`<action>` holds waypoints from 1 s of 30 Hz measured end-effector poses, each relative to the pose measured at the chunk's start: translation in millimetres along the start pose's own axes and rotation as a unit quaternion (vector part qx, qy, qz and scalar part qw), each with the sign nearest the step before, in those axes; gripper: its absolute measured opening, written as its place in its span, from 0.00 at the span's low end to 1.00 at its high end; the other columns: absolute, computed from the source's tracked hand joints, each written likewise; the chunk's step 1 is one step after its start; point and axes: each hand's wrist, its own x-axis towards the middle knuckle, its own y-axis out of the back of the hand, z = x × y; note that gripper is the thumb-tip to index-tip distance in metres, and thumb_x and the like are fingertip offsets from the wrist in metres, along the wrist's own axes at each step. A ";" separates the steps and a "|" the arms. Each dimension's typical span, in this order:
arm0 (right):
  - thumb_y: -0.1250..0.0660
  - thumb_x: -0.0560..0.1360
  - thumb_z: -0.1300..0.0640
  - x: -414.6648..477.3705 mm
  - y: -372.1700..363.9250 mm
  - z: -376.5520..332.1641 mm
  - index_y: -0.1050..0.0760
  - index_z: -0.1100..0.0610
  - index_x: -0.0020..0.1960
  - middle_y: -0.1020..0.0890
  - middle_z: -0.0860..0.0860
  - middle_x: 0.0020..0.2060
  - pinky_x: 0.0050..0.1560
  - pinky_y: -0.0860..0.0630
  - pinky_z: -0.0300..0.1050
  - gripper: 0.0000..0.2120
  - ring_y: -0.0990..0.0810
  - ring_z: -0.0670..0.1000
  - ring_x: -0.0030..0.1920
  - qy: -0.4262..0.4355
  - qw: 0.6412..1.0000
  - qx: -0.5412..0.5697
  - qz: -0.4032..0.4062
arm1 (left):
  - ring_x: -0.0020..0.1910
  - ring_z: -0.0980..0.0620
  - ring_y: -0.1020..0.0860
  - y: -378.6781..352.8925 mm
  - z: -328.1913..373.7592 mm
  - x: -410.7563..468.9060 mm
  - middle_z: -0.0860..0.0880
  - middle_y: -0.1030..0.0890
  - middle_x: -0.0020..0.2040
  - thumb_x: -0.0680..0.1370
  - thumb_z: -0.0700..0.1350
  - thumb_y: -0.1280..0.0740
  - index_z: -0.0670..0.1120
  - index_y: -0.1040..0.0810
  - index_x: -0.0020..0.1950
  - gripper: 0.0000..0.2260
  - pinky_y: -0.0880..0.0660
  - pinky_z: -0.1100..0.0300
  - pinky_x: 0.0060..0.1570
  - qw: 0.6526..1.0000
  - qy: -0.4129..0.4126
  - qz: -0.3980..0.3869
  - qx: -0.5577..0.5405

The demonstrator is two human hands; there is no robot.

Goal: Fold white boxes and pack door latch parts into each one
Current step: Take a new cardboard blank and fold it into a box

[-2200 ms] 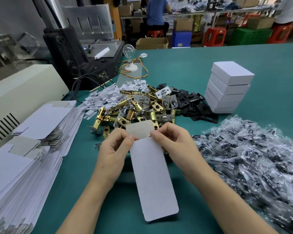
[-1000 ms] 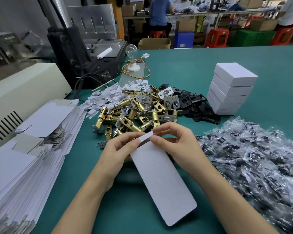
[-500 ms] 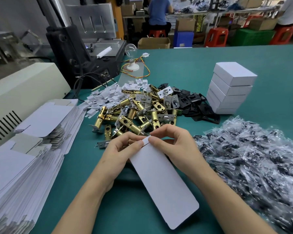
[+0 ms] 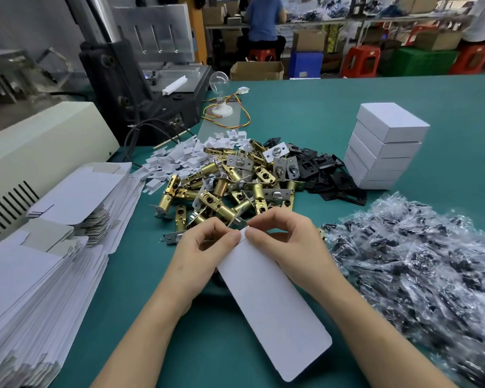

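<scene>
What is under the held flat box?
Green table and a shadow show beneath the flat box. The left hand and right hand pinch its far end; what lies under there is covered.

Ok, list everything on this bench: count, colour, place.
box blank: one, white, centre
flat blanks: tall stack, white, left
folded boxes: about five stacked, white, far right
latch bolts: pile, brass, behind the hands
plates: pile, black, beside the folded boxes
card scraps: heap, white, left of latch bolts
bagged parts: pile, black in clear bags, right
light bulb: one, clear, far centre
cream machine: one, far left
black machine: one, back left
table: one, green
left hand: pinches box blank's far end
right hand: pinches the same end
</scene>
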 end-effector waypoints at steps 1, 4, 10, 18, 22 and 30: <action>0.25 0.76 0.54 0.4 0.4 -0.3 0.17 0.46 0.49 0.14 0.42 0.46 0.47 0.20 0.39 0.04 0.15 0.44 0.48 0.002 1.000 0.000 -0.006 | 0.36 0.58 0.25 0.4 0.4 -0.1 0.53 0.20 0.37 0.76 0.54 0.29 0.49 0.21 0.40 0.11 0.29 0.70 0.34 1.000 0.001 0.003 0.000; 0.27 0.76 0.53 0.3 1.6 -1.8 0.19 0.41 0.52 0.15 0.41 0.50 0.50 0.17 0.46 0.08 0.14 0.46 0.49 -0.013 0.999 0.017 -0.033 | 0.36 0.58 0.25 3.4 0.8 -0.5 0.54 0.21 0.37 0.77 0.53 0.29 0.49 0.21 0.40 0.11 0.30 0.71 0.34 1.000 0.004 0.012 -0.001; 0.27 0.76 0.57 -0.3 4.2 -3.9 0.20 0.39 0.52 0.15 0.42 0.53 0.49 0.16 0.49 0.12 0.13 0.48 0.45 -0.020 0.998 0.033 -0.053 | 0.36 0.58 0.26 3.6 1.5 -1.1 0.54 0.22 0.37 0.77 0.56 0.28 0.49 0.22 0.39 0.13 0.29 0.69 0.35 1.000 0.014 0.010 -0.003; 0.29 0.79 0.57 -1.1 2.3 -1.9 0.16 0.45 0.59 0.14 0.38 0.52 0.46 0.23 0.32 0.12 0.15 0.41 0.51 -0.011 0.998 -0.006 -0.057 | 0.37 0.57 0.26 3.9 2.0 -1.5 0.53 0.22 0.37 0.77 0.56 0.30 0.50 0.21 0.39 0.12 0.30 0.67 0.37 1.000 0.001 0.006 0.006; 0.29 0.79 0.59 1.9 6.6 -2.2 0.15 0.46 0.55 0.14 0.39 0.50 0.47 0.21 0.36 0.10 0.15 0.42 0.50 -0.014 1.000 0.021 -0.009 | 0.44 0.58 0.20 0.9 3.4 -2.1 0.55 0.15 0.46 0.80 0.55 0.31 0.58 0.13 0.51 0.07 0.23 0.66 0.43 1.000 -0.014 0.012 -0.002; 0.29 0.79 0.56 4.1 11.1 0.0 0.16 0.47 0.48 0.14 0.43 0.46 0.44 0.21 0.46 0.05 0.15 0.47 0.45 -0.044 0.998 0.027 0.023 | 0.48 0.52 0.13 -5.4 10.8 -5.1 0.49 0.12 0.50 0.76 0.53 0.28 0.58 0.11 0.55 0.10 0.17 0.62 0.43 0.997 0.019 0.016 -0.073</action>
